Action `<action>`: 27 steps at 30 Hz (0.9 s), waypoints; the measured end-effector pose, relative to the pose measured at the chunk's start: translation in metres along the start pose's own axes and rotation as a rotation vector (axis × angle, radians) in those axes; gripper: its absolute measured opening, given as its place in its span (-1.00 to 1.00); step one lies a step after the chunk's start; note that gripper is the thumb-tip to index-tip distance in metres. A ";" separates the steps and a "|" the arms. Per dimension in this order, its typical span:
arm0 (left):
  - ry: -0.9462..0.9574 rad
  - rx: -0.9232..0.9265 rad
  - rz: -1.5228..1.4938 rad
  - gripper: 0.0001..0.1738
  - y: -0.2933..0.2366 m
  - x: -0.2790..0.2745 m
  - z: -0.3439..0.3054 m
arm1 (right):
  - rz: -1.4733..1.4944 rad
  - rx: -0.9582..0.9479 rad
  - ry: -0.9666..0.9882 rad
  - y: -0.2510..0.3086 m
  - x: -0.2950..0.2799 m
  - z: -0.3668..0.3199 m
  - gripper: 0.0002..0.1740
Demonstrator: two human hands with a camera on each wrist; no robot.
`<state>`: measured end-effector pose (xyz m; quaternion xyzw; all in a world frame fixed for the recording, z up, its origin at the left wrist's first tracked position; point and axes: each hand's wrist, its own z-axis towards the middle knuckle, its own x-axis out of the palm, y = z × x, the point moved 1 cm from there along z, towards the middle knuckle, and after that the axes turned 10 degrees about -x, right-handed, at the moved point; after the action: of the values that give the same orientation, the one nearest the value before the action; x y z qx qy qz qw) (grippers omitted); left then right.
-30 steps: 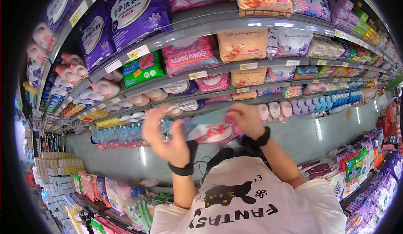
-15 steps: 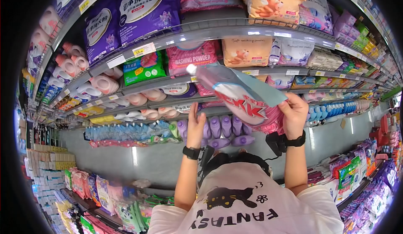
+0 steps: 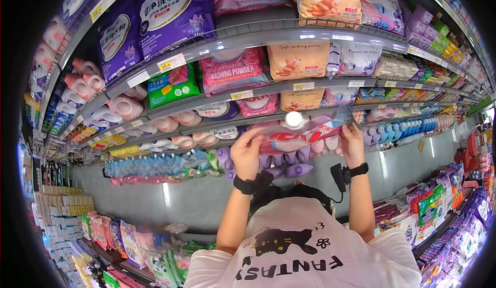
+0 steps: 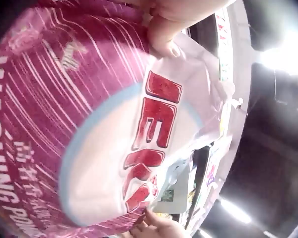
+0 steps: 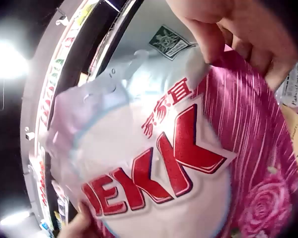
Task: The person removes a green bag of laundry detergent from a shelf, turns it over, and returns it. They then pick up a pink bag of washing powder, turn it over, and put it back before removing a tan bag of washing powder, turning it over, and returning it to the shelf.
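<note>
Both hands hold a pink and white washing powder bag with a large red brand name, raised in front of the lower shelves. My left hand pinches its left edge; the thumb presses on the printed face in the left wrist view. At the opposite edge my right hand grips the bag, thumb in front and fingers curled behind it in the right wrist view. The head view shows the bag almost edge-on, tipped back, with a bright white spot on its top edge.
Shelves ahead carry purple powder bags, pink washing powder bags and orange bear bags. Purple bottles stand low behind the hands. Grey floor runs below, and another shelf of bags lies at the lower right.
Half a second ago the right hand alone held the bag, tilted and higher, with the left hand apart. Now the left hand has taken its left edge and the bag is lower and more level.
</note>
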<state>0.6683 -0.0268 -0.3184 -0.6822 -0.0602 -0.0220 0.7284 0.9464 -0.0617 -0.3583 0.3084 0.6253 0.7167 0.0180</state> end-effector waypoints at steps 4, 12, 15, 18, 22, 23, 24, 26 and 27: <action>0.028 0.064 0.174 -0.83 -0.006 0.004 0.002 | -0.205 -0.302 -0.247 -0.002 -0.006 -0.009 -0.54; 0.069 0.035 0.348 -0.85 -0.019 0.002 -0.008 | -1.055 -0.826 0.388 0.074 0.082 -0.031 -0.46; 0.062 -0.023 0.321 -0.84 -0.014 -0.001 -0.013 | -0.913 -0.781 0.385 0.070 0.089 -0.022 -0.66; 0.123 -0.070 0.358 -0.81 -0.009 -0.007 -0.015 | -0.838 -0.661 0.413 0.071 0.091 -0.020 -0.79; 0.208 0.066 0.425 -0.76 -0.020 -0.002 -0.013 | -0.814 -0.832 0.478 0.077 0.115 -0.027 -0.83; 0.288 -0.007 0.400 -0.73 -0.017 -0.003 -0.014 | -0.863 -0.843 0.513 0.079 0.117 -0.027 -0.87; 0.282 0.010 0.367 -0.73 -0.011 -0.003 -0.015 | -0.880 -0.878 0.562 0.081 0.119 -0.025 -0.88; 0.283 0.040 0.296 -0.72 0.008 0.001 -0.019 | -0.923 -0.944 0.652 0.087 0.120 -0.022 -0.89; 0.270 0.014 0.274 -0.76 0.014 0.003 -0.021 | -0.934 -0.939 0.695 0.089 0.118 -0.021 -0.90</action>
<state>0.6738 -0.0468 -0.3334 -0.6698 0.1313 -0.0136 0.7307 0.8731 -0.0510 -0.2286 -0.2738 0.2890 0.8821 0.2517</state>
